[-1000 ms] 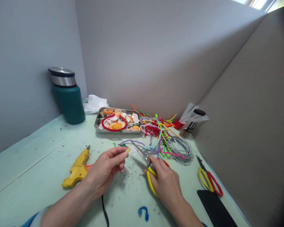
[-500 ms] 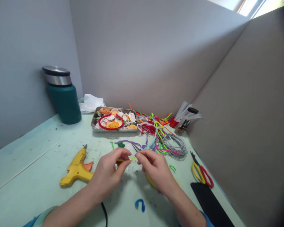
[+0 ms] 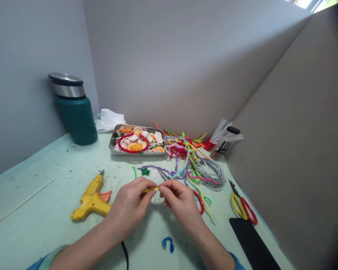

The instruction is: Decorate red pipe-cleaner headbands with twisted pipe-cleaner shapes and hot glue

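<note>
My left hand [image 3: 136, 198] is closed in a pinch on a short yellow pipe cleaner [image 3: 148, 190]. My right hand [image 3: 178, 200] pinches at the tip of that piece, its fingertips almost against the left ones. Behind and under the right hand is a pair of scissors with a red handle [image 3: 200, 202]; the blades show just beyond the fingers and the rest is covered. A dark green flower-like pipe cleaner shape [image 3: 145, 171] and a green snippet [image 3: 134, 172] lie past the hands. A curled blue piece [image 3: 168, 244] rests nearer to me.
Left of the hands lies a yellow glue gun [image 3: 91, 200]. Farther back stand a metal tray [image 3: 138, 153] of shells, a pile of coloured pipe cleaners [image 3: 183, 144], coiled grey wire [image 3: 211, 174] and a green bottle [image 3: 76, 118]. At right are other scissors [image 3: 242, 206] and a black object [image 3: 253, 243].
My right hand has moved left to the end of the yellow pipe cleaner, closing the gap between the hands. The red scissors handle now shows to its right. The view has shifted slightly.
</note>
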Demonstrator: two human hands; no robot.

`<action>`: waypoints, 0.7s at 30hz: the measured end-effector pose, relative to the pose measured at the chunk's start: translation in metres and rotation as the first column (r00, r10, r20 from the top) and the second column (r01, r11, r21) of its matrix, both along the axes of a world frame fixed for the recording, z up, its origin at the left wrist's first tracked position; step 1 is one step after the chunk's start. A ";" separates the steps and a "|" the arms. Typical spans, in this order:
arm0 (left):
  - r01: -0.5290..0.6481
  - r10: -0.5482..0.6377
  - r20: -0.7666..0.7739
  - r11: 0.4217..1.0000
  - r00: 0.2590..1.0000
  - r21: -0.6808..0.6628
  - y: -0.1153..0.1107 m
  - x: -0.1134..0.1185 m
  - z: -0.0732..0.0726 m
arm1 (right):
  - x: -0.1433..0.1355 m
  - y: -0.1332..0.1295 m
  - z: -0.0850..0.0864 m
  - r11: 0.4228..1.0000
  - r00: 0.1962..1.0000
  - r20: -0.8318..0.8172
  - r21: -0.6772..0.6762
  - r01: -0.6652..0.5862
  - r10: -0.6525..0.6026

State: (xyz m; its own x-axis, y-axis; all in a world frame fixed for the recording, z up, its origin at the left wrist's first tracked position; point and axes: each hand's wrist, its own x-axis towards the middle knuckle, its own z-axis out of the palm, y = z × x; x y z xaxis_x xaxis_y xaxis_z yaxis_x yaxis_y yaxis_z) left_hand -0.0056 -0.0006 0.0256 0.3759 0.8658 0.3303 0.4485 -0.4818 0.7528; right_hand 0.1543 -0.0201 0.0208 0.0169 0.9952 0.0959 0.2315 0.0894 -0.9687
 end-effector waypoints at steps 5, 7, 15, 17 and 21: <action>0.037 -0.033 0.025 0.987 0.999 -0.159 0.002 0.002 0.005 | 0.003 -0.001 -0.005 0.999 0.999 0.043 0.048 0.023 -0.025; 0.073 -0.036 0.114 0.940 0.993 -0.333 0.004 0.002 0.006 | 0.003 0.000 -0.004 1.000 0.998 -0.068 -0.021 -0.014 0.012; 0.347 0.023 0.482 0.664 0.876 -0.662 0.008 0.000 0.003 | 0.002 0.002 -0.004 0.970 0.891 -0.444 -0.155 -0.186 0.100; 0.294 0.028 0.431 0.690 0.902 -0.661 0.008 0.000 0.003 | 0.001 0.002 -0.005 0.974 0.908 -0.411 -0.158 -0.161 0.083; 0.276 0.041 0.426 0.705 0.904 -0.654 0.008 0.001 0.003 | -0.001 0.001 -0.005 0.968 0.902 -0.428 -0.199 -0.152 0.054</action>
State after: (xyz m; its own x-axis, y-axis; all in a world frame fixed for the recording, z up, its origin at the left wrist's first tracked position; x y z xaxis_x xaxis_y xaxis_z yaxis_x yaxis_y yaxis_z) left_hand -0.0045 0.0078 0.0281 0.4705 0.8596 -0.1994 0.0264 0.2122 0.9769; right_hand 0.1533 -0.0192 0.0160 -0.0973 0.9879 -0.1211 -0.1957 -0.1383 -0.9709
